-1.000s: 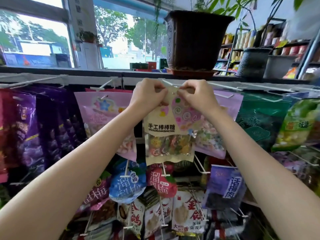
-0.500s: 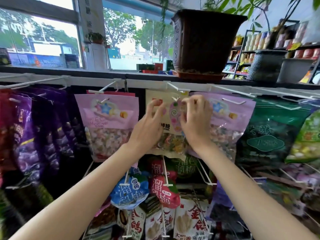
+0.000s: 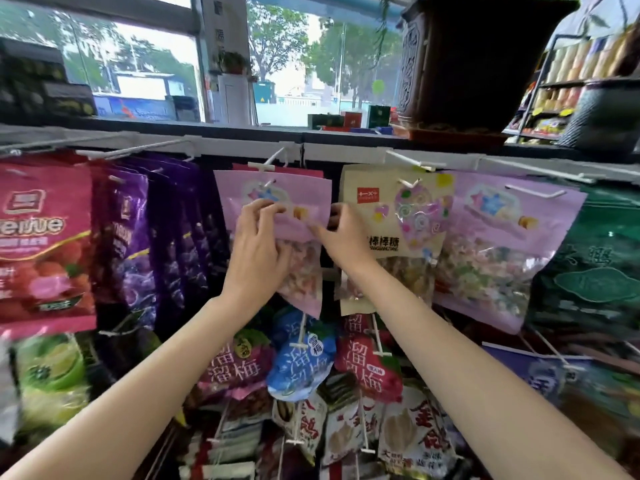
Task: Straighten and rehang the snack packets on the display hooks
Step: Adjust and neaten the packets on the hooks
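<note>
A pink candy packet [image 3: 277, 188] hangs from a white hook [image 3: 265, 165] at the middle of the top rail. My left hand [image 3: 256, 247] lies over its front, bent fingertips pressing into the upper part. At the packet's right edge my right hand [image 3: 343, 237] pinches it, thumb in front and fingers behind. Just to the right, a cream lollipop packet [image 3: 398, 209] hangs free on its own hook [image 3: 408, 183]. A second pink candy packet [image 3: 502, 244] overlaps its right side.
Purple packets [image 3: 156, 237] and a red one [image 3: 41, 237] hang to the left, a green packet [image 3: 595, 265] to the right. Lower hooks carry plum packets [image 3: 301, 362] under my forearms. A large dark plant pot [image 3: 485, 64] stands on the ledge above.
Both hands let go of the cream lollipop packet, which now hangs on its hook. They moved left onto the pink packet, and the view shifted left with them.
</note>
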Demonstrator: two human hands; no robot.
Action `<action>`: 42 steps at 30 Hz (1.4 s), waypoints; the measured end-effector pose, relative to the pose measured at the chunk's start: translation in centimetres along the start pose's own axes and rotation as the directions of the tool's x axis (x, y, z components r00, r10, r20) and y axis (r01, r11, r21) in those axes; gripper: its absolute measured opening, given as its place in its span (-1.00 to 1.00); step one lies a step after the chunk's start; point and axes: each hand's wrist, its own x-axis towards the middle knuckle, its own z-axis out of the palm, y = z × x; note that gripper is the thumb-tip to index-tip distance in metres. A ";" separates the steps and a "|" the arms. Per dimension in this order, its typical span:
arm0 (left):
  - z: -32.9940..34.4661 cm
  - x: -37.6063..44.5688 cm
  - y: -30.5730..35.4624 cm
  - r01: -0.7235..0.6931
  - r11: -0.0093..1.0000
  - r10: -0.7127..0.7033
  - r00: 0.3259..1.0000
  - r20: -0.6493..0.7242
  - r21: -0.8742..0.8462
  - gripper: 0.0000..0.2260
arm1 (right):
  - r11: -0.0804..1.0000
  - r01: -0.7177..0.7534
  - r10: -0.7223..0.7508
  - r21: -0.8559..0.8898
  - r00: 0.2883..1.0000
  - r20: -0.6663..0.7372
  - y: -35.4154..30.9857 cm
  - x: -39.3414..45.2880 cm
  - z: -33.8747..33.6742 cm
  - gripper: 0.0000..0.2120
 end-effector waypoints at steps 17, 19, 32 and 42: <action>-4.0 -0.1 2.9 -0.192 0.981 0.188 0.976 -0.109 -0.030 -0.68 | 0.947 0.321 -0.322 -0.011 0.945 -0.059 -4.4 -4.3 -4.4 -0.58; -3.3 0.2 4.2 -0.227 0.972 0.218 0.969 -0.118 -0.063 -0.68 | 0.949 0.314 -0.312 0.028 0.948 -0.060 -4.9 -4.5 -5.4 -0.47; 4.7 3.2 16.2 -0.282 0.959 0.275 0.947 -0.167 -0.025 -0.67 | 0.940 -0.030 0.139 0.340 0.944 -0.300 0.9 -7.6 -20.8 -0.77; 12.2 6.2 25.4 0.028 0.905 0.027 0.992 0.123 -0.425 -0.93 | 0.829 0.054 -0.390 -0.557 0.770 -0.505 6.2 -7.4 -29.5 -0.64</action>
